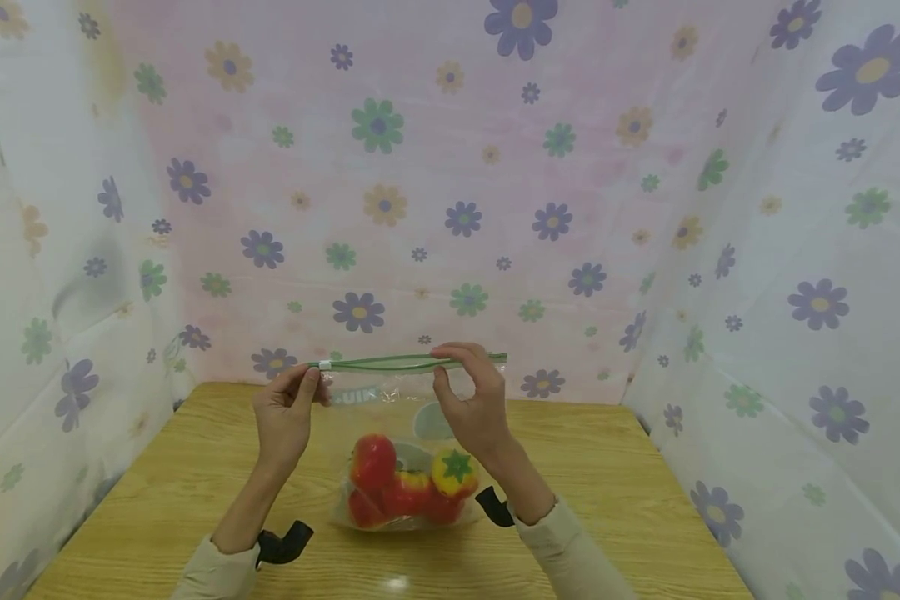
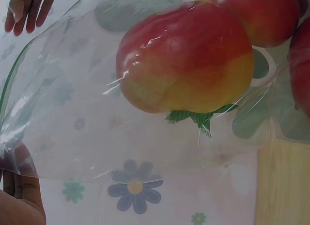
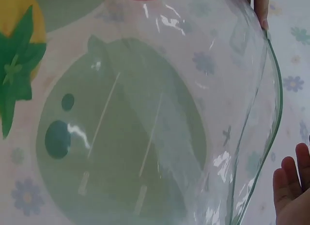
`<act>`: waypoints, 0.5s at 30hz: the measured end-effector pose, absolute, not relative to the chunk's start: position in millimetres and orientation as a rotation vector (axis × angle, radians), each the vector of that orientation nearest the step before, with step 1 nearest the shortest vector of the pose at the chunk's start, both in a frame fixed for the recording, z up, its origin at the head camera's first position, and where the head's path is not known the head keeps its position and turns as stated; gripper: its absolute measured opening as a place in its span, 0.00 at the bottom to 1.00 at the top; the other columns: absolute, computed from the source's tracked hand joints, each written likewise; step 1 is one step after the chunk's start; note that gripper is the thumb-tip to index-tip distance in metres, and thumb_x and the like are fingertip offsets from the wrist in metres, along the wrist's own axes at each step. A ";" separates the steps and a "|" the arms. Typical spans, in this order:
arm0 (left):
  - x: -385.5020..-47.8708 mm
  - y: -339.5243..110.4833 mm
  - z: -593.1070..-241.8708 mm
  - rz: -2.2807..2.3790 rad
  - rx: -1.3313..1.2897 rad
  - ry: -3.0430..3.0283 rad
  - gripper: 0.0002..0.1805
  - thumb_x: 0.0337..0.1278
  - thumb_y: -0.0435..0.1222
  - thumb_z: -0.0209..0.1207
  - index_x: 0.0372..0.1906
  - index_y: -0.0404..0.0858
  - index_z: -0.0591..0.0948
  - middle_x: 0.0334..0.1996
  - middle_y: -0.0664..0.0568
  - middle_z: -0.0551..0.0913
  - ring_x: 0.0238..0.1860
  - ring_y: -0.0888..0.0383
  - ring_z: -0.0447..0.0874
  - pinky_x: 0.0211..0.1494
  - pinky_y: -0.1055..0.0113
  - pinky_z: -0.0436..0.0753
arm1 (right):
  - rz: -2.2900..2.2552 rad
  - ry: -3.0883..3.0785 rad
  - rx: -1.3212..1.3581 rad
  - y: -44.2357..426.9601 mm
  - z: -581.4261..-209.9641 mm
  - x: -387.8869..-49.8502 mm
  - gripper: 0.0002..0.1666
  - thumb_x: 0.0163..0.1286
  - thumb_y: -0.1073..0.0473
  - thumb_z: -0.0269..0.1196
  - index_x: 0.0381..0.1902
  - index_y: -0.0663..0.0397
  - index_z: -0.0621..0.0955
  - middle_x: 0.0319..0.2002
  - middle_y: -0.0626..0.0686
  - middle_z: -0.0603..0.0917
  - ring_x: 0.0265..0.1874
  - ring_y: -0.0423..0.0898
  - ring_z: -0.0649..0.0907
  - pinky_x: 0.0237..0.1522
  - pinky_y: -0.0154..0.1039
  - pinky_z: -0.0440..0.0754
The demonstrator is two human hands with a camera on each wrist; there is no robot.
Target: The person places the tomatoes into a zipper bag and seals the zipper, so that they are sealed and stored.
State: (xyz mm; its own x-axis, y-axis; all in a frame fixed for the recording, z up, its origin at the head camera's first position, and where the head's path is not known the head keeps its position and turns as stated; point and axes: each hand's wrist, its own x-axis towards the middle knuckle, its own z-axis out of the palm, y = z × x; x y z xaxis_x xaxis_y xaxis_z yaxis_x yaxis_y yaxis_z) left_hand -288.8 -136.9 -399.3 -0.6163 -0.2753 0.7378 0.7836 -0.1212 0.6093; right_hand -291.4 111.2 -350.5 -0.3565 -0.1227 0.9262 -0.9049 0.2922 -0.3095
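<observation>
A clear zip bag with a green zip edge and a white slider hangs upright over the table. In it lie several red-and-yellow tomato-like fruits, one showing a green star-shaped leafy top. My left hand pinches the bag's upper left corner beside the slider. Toward the right end of the zip edge is my right hand, fingers and thumb apart. In the right wrist view, the right hand's fingers look extended, beside the green edge. The mouth gapes slightly between the green strips.
The wooden table lies beneath the bag. Flower-patterned cloth hangs behind it and on both sides. Black curved wrist pieces stick out from both sleeves.
</observation>
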 end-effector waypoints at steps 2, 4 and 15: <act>-289.2 -136.0 -399.3 -1.824 -0.595 -1.409 0.09 0.71 0.21 0.54 0.39 0.14 0.80 0.26 0.55 0.86 0.24 0.63 0.83 0.30 0.76 0.84 | 1.151 -1.736 0.985 102.2 -350.4 -291.4 0.12 0.67 0.73 0.62 0.47 0.61 0.85 0.46 0.56 0.85 0.49 0.51 0.83 0.56 0.42 0.82; -289.7 -135.3 -399.3 -1.826 -0.601 -1.406 0.09 0.71 0.21 0.54 0.39 0.14 0.80 0.25 0.54 0.86 0.23 0.63 0.83 0.30 0.75 0.84 | 1.150 -1.760 1.035 93.6 -350.1 -291.5 0.12 0.67 0.72 0.63 0.48 0.62 0.84 0.46 0.56 0.86 0.49 0.51 0.83 0.55 0.43 0.83; -289.0 -134.7 -401.2 -1.819 -0.647 -1.406 0.09 0.71 0.20 0.53 0.39 0.14 0.80 0.25 0.54 0.85 0.23 0.64 0.81 0.31 0.76 0.84 | 0.986 -2.078 1.125 61.7 -340.9 -286.2 0.17 0.73 0.63 0.65 0.58 0.57 0.82 0.58 0.53 0.81 0.60 0.49 0.77 0.63 0.43 0.78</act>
